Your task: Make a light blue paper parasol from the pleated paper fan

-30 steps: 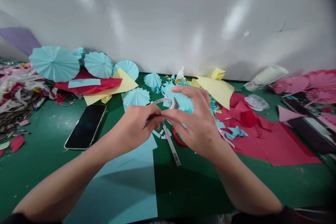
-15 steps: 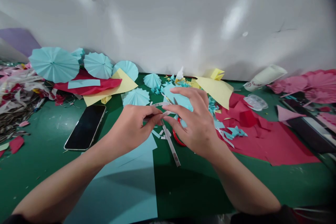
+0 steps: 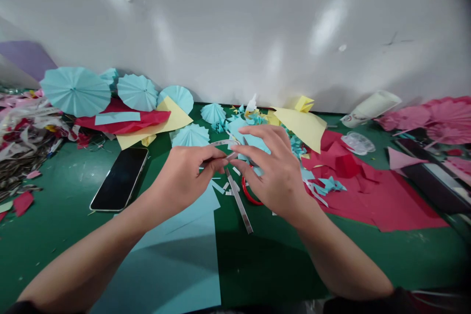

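In front of me my left hand pinches a narrow whitish strip between thumb and forefinger. The strip arches up in a curve above the fingertips, and its kind is not clear. My right hand has its thumb and forefinger closed on the strip's short end, while its other fingers are spread. Below the hands a flat silvery strip slants across the table among small white scraps. Red-handled scissors lie partly hidden behind my right hand.
Light blue paper sheets lie under my left forearm, near a phone. Pleated blue paper discs stand along the wall. Red paper spreads at right, with a paper cup behind it and pink pleated fans beside.
The fingers have shifted slightly around the strip, and its arch sits a little higher. My right hand has tilted slightly; the things on the table stay put.
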`<state>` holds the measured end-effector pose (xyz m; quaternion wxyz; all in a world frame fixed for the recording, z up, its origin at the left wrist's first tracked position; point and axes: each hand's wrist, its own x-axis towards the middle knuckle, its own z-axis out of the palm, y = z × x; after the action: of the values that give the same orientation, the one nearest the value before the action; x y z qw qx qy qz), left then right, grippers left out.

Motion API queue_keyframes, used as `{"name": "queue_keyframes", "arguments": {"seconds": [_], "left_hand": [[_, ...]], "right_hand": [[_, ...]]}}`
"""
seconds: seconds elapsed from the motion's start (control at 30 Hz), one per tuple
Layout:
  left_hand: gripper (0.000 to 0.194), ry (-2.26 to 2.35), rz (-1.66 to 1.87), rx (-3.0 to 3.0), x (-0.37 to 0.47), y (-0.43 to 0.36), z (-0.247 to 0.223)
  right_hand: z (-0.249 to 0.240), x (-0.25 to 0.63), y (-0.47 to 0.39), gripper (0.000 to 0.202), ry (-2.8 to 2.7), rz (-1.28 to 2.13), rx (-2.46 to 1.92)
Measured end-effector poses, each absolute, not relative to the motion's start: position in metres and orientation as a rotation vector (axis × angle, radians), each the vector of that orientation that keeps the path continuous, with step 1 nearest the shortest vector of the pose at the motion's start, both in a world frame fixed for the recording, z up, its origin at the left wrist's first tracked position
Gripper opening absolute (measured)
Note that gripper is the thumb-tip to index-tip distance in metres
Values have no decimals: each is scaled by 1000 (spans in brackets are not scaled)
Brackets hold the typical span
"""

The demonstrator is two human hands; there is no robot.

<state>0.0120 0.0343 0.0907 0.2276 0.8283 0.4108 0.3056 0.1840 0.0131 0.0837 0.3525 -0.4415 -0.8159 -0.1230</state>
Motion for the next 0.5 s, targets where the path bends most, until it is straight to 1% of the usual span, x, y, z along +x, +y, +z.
{"name": "queue_keyframes", "arguments": {"seconds": [0.27, 0.5], "left_hand": [[15, 1066, 785, 2237, 10, 33, 92], [16, 1148, 870, 2340, 10, 35, 87]], "right_hand": [[84, 187, 13, 8, -2063, -394, -1149], [92, 185, 7, 6, -2122, -270, -1102]]}}
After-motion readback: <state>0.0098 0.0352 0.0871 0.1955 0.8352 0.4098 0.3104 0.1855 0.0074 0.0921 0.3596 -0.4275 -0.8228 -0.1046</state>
